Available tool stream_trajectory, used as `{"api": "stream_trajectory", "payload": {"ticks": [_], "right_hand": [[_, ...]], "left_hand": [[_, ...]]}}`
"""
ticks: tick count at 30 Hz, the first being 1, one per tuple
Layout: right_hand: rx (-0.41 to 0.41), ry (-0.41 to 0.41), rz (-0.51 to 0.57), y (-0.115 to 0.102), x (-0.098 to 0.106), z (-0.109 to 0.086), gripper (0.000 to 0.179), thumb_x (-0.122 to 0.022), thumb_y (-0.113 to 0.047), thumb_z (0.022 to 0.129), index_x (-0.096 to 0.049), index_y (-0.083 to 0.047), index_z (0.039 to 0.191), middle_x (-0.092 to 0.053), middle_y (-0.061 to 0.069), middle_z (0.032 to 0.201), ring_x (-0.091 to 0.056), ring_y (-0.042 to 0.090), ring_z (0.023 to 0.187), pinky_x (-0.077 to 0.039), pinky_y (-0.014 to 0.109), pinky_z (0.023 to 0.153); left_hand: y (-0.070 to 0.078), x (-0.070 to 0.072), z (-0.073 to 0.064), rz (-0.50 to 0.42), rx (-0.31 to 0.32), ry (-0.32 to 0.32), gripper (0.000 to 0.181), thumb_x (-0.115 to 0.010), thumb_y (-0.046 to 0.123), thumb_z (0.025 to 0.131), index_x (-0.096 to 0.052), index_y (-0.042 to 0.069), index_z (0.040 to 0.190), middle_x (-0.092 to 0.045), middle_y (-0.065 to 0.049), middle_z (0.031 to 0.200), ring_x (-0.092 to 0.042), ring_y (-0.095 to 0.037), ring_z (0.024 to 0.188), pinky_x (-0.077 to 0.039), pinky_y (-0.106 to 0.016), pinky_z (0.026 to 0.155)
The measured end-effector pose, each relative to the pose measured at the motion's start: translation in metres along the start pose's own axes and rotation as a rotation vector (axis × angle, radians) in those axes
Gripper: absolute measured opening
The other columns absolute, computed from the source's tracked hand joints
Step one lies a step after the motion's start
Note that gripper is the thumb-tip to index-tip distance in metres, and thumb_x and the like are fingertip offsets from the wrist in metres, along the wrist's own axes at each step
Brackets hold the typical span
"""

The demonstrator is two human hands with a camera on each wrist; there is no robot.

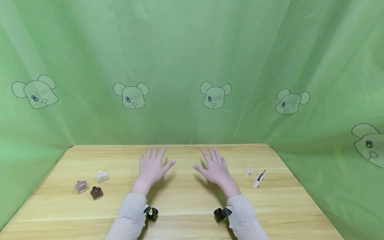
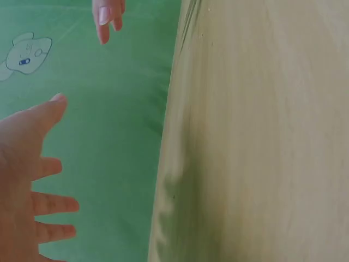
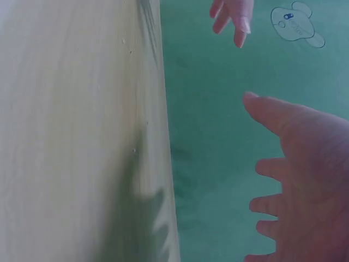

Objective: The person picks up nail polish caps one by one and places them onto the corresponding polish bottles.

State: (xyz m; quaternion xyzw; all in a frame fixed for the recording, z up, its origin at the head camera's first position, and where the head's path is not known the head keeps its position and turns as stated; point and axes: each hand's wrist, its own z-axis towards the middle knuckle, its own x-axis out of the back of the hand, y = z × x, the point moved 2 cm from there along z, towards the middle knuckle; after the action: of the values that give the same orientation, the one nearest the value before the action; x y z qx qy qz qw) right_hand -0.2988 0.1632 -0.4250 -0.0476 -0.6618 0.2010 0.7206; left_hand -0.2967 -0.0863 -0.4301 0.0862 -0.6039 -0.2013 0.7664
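Observation:
My left hand (image 1: 152, 168) hovers over the table with fingers spread and straight, holding nothing. My right hand (image 1: 215, 169) mirrors it, also spread and bare, its shadow falling on the wood below. Left of the left hand stand three small uncapped nail polish bottles: a clear one (image 1: 102, 176), a mauve one (image 1: 81, 187) and a dark red one (image 1: 96, 193). To the right of the right hand are white nail polish caps; one cap (image 1: 256, 183) lies with its dark brush showing, and another cap (image 1: 249, 171) is farther back. Both wrist views show only the hands, table and curtain.
The light wooden table (image 1: 183, 206) has its far edge just beyond the fingertips. A green curtain (image 1: 174, 50) printed with bear heads hangs behind it and along both sides. Each sleeve carries a black wrist camera, one on the left (image 1: 152, 213) and one on the right (image 1: 221, 214).

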Motion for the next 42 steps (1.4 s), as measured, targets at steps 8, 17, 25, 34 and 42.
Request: {"api": "stream_trajectory", "payload": {"ticks": [8,17,25,34,42], "right_hand": [[0.046,0.140,0.005,0.001,0.012,-0.020,0.073,-0.056,-0.053,0.093,-0.034,-0.014,0.151,-0.035,0.021,0.154,-0.029,0.043,0.143,-0.027,0.068,0.111],[0.065,0.344,0.070,0.008,0.032,-0.050,0.058,-0.066,-0.039,0.091,-0.051,-0.008,0.138,-0.057,0.017,0.138,-0.051,0.038,0.128,-0.039,0.058,0.108],[0.054,0.569,0.202,0.023,0.045,-0.068,0.045,-0.071,-0.026,0.089,-0.059,-0.005,0.128,-0.062,0.019,0.128,-0.055,0.038,0.121,-0.042,0.056,0.105],[0.124,1.042,0.323,0.050,0.051,-0.084,0.037,-0.076,0.000,0.078,-0.065,0.005,0.112,-0.066,0.024,0.113,-0.056,0.038,0.110,-0.037,0.020,0.107],[-0.091,1.194,0.458,0.078,0.044,-0.093,0.053,-0.078,-0.004,0.079,-0.055,0.002,0.127,-0.047,0.021,0.135,-0.037,0.023,0.129,-0.030,0.027,0.111]], "left_hand": [[0.009,0.015,-0.014,-0.032,-0.091,0.161,0.061,-0.053,0.055,0.094,-0.052,0.013,0.139,-0.059,-0.013,0.137,-0.052,-0.039,0.127,-0.035,-0.061,0.109],[0.004,0.035,-0.042,-0.074,-0.127,0.294,0.043,-0.064,0.041,0.092,-0.063,0.014,0.127,-0.068,-0.010,0.124,-0.063,-0.034,0.114,-0.046,-0.056,0.100],[-0.012,0.050,-0.059,-0.238,-0.051,0.339,0.034,-0.066,0.032,0.093,-0.067,0.012,0.120,-0.071,-0.010,0.118,-0.066,-0.031,0.109,-0.051,-0.051,0.097],[-0.031,0.060,-0.078,-0.427,0.007,0.520,0.025,-0.070,0.018,0.090,-0.070,0.007,0.113,-0.074,-0.009,0.102,-0.067,-0.028,0.100,-0.050,-0.041,0.095],[-0.049,0.079,-0.086,-0.439,-0.059,0.719,0.025,-0.074,0.005,0.084,-0.071,0.001,0.107,-0.074,-0.014,0.096,-0.061,0.000,0.096,-0.033,-0.002,0.098]]}}
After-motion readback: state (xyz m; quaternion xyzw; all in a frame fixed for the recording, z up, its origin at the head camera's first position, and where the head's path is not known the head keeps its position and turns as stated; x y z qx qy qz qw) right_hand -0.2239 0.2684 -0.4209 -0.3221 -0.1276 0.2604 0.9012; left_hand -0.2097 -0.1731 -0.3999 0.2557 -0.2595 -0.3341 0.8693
